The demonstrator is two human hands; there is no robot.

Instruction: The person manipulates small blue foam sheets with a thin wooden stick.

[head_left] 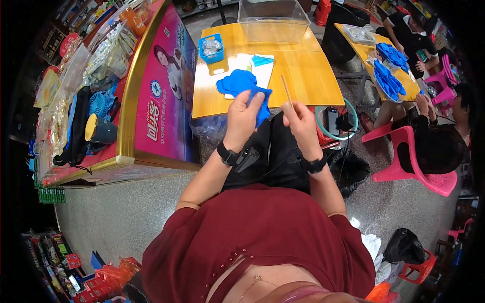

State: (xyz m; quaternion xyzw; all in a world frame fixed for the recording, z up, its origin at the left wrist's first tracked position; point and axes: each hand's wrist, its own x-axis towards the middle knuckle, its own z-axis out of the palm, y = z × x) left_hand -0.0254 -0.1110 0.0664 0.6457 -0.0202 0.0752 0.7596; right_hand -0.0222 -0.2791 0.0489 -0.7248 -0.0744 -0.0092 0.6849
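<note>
My left hand (242, 119) pinches a small piece of blue cloth (264, 105) between thumb and fingers, just over the near edge of the yellow wooden table (313, 76). To its right, my right hand (303, 127) is closed around the lower end of a thin wooden stick (287, 90), which points up and away. Stick and cloth are apart. Beyond my left hand, more blue cloth pieces (236, 82) lie partly on a white sheet (270, 69). A smaller blue piece (262, 60) rests at the sheet's far end.
A blue basket (211, 56) holding clear-wrapped items and a clear plastic bin (273, 25) stand farther back. A pink-sided counter (166, 101) rises at left. Right are a green-rimmed bin (356, 129), a pink chair (417, 156) and two people by another table (361, 50) with blue cloth.
</note>
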